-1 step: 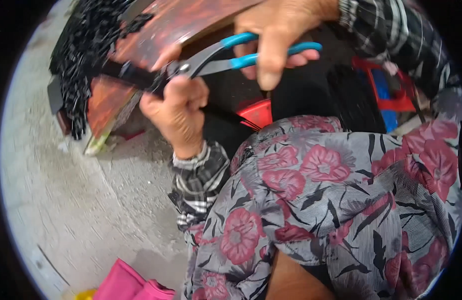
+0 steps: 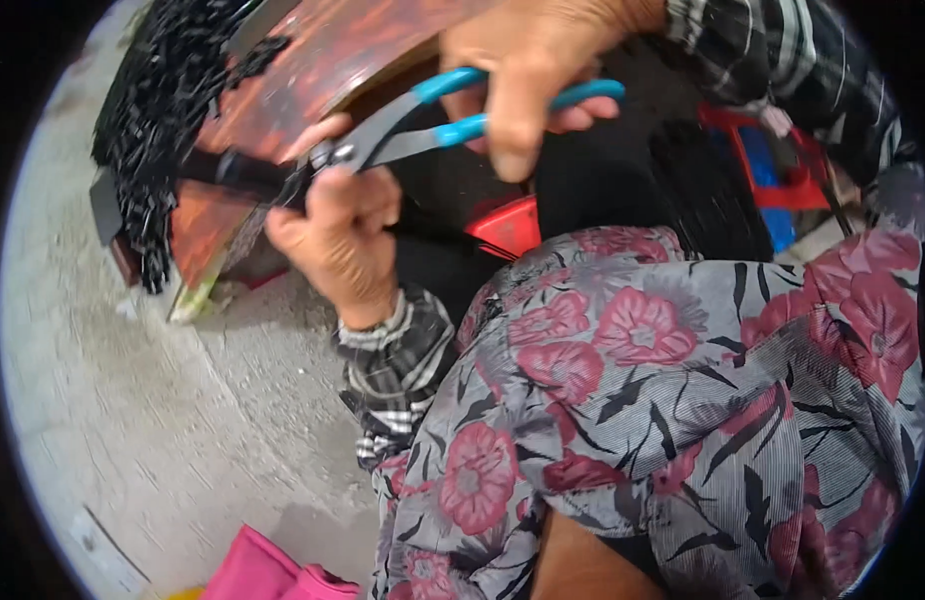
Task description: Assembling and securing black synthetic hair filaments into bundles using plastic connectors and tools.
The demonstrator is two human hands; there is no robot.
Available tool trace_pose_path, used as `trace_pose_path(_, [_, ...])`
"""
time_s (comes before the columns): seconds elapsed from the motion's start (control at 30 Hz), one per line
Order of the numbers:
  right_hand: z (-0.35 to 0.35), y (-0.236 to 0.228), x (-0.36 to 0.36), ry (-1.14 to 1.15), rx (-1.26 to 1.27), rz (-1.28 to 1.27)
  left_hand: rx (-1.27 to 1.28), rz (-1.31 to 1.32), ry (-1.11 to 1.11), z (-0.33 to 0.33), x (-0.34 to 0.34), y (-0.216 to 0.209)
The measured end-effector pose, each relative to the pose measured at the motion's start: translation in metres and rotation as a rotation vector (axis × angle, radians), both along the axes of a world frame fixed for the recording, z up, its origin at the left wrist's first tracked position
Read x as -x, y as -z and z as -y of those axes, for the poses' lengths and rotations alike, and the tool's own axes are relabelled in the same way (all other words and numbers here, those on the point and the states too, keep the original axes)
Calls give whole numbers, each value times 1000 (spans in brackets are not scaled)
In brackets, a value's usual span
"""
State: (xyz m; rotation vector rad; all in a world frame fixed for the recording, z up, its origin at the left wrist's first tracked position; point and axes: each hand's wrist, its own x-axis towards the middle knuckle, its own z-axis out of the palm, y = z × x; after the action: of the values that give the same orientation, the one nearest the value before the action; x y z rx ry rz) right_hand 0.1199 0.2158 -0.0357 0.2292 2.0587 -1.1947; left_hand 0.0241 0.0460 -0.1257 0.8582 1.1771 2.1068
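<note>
My right hand (image 2: 523,85) is wrapped round the blue-sleeved handles of a pair of pliers (image 2: 388,140), which stand apart from each other. The metal jaws point left and reach my left hand (image 2: 353,220). Its fingers are closed on a dark, elongated black piece (image 2: 238,170), held at the jaws. That piece sticks out left over the table and is smeared by motion. Whether the jaws grip it cannot be made out, since my left fingers partly cover the spot.
A heap of small black strips (image 2: 168,120) lies on the reddish-brown table (image 2: 318,65). Near my lap are a red plastic part (image 2: 508,228) and a bundle of thin black strands (image 2: 698,190). A red frame (image 2: 798,192) stands at right. Pink cloth (image 2: 251,568) lies on the concrete floor (image 2: 183,430).
Both hands, the pliers and the black piece have shifted a little left. The whole view has shifted slightly too. Both grips look the same.
</note>
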Motion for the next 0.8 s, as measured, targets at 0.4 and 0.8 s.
trace_pose_path(0.4, [-14, 27, -44, 97, -111, -243, -19, -25, 28, -5, -9, 13])
trace_pose_path(0.8, [4, 25, -34, -216, -972, -1333, -34, 109, 63, 1, -8, 0])
